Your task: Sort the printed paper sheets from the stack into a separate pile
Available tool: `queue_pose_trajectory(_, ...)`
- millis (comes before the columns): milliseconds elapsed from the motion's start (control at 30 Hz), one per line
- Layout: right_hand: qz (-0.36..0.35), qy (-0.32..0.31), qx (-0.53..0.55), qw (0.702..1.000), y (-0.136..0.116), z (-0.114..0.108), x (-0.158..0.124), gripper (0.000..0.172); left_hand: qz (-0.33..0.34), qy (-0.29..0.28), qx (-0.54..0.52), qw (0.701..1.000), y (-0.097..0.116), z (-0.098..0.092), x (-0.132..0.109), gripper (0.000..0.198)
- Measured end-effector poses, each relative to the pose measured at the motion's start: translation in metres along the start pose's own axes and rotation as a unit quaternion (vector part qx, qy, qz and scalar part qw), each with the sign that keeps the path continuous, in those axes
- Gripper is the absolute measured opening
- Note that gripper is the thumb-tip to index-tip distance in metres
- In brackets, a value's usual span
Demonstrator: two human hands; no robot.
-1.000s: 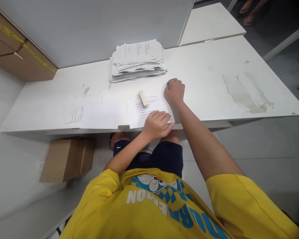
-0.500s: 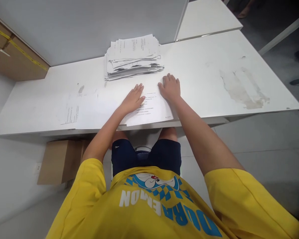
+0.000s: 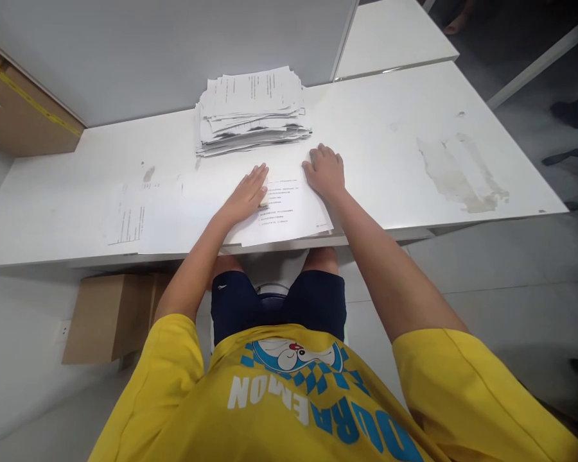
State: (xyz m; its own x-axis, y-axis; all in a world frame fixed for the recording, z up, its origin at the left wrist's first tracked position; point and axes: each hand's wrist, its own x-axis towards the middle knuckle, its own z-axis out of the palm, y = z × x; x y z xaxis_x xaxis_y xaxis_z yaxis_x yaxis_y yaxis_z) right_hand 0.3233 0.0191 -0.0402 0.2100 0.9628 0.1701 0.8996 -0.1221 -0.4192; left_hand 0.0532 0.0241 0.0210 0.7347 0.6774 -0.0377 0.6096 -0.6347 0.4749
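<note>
A printed sheet (image 3: 293,215) lies at the front edge of the white table (image 3: 390,147). My left hand (image 3: 245,192) rests flat on the sheet's left part, fingers stretched out, covering most of a small cream stick-shaped object (image 3: 264,201) that peeks out at its right side. My right hand (image 3: 324,170) lies on the sheet's upper right corner with fingers down on the paper, slightly curled. A thick untidy stack of printed papers (image 3: 251,109) sits just beyond both hands.
More loose sheets (image 3: 144,215) lie to the left along the table's front edge. A stained patch (image 3: 457,173) marks the table's right side. A cardboard box (image 3: 108,314) stands under the table at left. A second white table (image 3: 395,38) adjoins at the back right.
My left hand moved from the sheet's near edge up onto the cream object, covering it. My right hand went from a closed fist to fingers lying on the paper.
</note>
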Motion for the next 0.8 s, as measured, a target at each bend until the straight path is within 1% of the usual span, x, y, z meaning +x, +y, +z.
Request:
queue_pose_trajectory(133,0.005,-0.017,-0.004,1.000,-0.001,-0.004,0.000,0.064,-0.016,0.009,-0.020,1.000,-0.002,0.000,-0.002,0.070)
queue_pose_trajectory(267,0.009,-0.040,-0.020,0.999,-0.006,-0.009,-0.001,0.063,-0.013,0.013,-0.032,0.999,0.003,0.004,0.004,0.069)
queue_pose_trajectory(433,0.007,-0.036,-0.033,0.999,-0.012,-0.018,-0.001,0.060,-0.019,0.027,-0.019,0.999,0.008,0.006,0.008,0.064)
queue_pose_trajectory(567,-0.031,-0.048,-0.035,0.998,-0.010,-0.030,-0.001,0.052,-0.033,0.034,0.001,0.999,0.010,0.004,0.008,0.062)
queue_pose_trajectory(667,-0.060,-0.050,-0.023,0.997,-0.005,-0.035,-0.001,0.047,-0.041,0.041,0.004,0.998,0.011,0.002,0.007,0.060)
queue_pose_trajectory(800,-0.042,-0.035,0.029,0.998,-0.002,-0.033,0.000,0.044,-0.044,0.074,-0.017,0.996,0.013,0.005,0.003,0.057)
